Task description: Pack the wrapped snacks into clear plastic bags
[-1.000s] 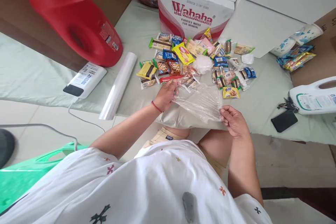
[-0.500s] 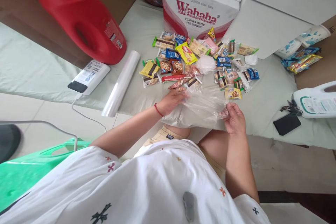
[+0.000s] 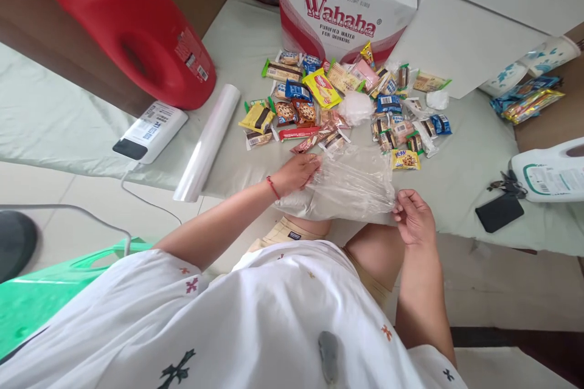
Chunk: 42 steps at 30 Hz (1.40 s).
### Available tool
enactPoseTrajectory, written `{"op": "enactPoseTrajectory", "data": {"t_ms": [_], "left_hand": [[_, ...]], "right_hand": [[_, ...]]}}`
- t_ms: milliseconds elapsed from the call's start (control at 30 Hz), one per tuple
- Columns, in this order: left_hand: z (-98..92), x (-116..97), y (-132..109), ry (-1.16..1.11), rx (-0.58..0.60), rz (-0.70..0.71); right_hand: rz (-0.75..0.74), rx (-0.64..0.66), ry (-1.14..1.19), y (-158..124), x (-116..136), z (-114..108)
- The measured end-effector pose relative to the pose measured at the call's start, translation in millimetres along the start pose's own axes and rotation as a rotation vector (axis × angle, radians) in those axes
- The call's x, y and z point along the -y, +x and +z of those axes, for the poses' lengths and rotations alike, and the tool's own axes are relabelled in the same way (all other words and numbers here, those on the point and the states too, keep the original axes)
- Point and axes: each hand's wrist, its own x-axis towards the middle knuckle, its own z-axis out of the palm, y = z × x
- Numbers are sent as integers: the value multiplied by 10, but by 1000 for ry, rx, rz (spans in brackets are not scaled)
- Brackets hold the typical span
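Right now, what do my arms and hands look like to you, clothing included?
Loose, short white sleeves: the left sleeve has small reddish cross motifs, the right sleeve a dark cross motif. A thin red cord bracelet sits just behind the left grip; no bracelet shows by the right grip. Neither wears a glove.

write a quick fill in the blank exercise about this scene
The left hand and right hand hold clear plastic; the bracelet is on the ____ wrist.
The box behind the snack packets reads ____ in large letters.
The handled bottle nearest the plastic roll is ____.
Missing words: left; Wahaha; red.
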Motion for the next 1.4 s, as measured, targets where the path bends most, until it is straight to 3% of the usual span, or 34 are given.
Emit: {"op": "enactPoseTrajectory", "data": {"t_ms": [133,233,300,400,467,567,700,867,1033,1100,1267,1400], "left_hand": [[-193,-20,-73,97,5,-93],[-215,13,-103,90,21,-123],[-191,41,-105,66,27,-115],[-167,61,-87,28,14,-81],[-189,54,-76,10,16,-49],[-275,32,-81,6,13,-32],[-390,28,-108,17,-19,-47],[-417,57,-105,8,5,-42],[-398,50,-101,4,-11,-37],[-392,43,-111,16,-11,-40],[-389,52,-126,100,36,-14],[-394,78,-113,131,53,28]], "right_hand": [[-32,-38,-21,52,15,-103],[-73,-17,-102,73,4,18],[-33,101,-144,86,11,159],[146,344,-126,132,46,322],[256,460,-85,176,75,343],[283,528,-17,233,113,264],[208,502,15,263,122,174],[192,331,19,276,33,316],[377,498,65,240,3,461],[386,532,109,234,26,467],[298,507,111,269,75,438],[200,402,76,297,79,424]]}}
